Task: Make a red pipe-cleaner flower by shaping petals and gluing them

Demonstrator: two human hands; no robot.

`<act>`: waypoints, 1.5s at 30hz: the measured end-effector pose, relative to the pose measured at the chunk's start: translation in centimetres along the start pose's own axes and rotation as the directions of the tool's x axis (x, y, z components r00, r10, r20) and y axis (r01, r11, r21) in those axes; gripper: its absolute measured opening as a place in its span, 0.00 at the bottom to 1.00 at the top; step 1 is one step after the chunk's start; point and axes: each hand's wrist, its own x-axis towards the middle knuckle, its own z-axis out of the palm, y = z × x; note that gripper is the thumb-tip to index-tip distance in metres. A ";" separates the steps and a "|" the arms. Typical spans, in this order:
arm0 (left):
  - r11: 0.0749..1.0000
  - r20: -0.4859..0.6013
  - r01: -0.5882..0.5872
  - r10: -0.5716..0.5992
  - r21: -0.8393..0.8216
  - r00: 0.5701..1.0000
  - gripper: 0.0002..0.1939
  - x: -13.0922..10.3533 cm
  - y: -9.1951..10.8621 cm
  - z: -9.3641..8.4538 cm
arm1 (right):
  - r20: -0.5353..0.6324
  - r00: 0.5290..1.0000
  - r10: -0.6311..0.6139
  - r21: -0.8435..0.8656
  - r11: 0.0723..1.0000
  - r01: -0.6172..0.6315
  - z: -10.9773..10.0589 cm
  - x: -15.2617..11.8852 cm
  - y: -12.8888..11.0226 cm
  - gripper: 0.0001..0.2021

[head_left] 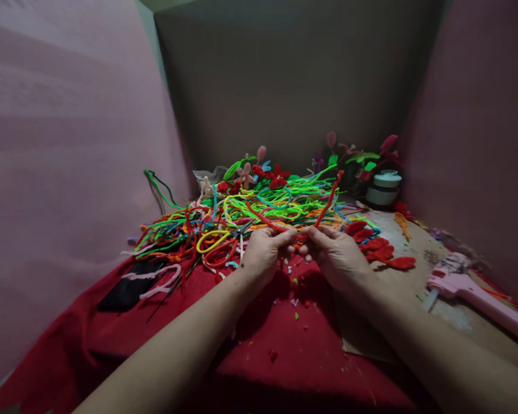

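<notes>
My left hand [267, 250] and my right hand [331, 250] are close together over the front of a red cloth [259, 345]. Both pinch a red fuzzy stem [330, 198] between thumb and fingers. One end of the stem rises up and right from my right hand; the other slants up and left from my left hand. Its middle is mostly hidden by my fingers. Just behind the hands spreads a heap of coloured fuzzy stems [280, 204]. Scissors [242, 229] with yellow and red handles lie beside my left hand.
A black flat object [127, 290] lies at the left under a pink stem. On the right are red petal shapes [377, 250], a brown board [414, 230], a pink glue gun [466, 287] and a light green jar [384, 188]. Fuzzy flowers [278, 176] stand behind the heap.
</notes>
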 end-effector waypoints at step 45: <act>0.987 0.087 0.085 -0.073 -0.139 0.994 0.10 -0.2 1.2 -0.1 | 0.012 0.936 0.352 0.215 0.913 -0.346 0.3 -0.6 -0.2 0.07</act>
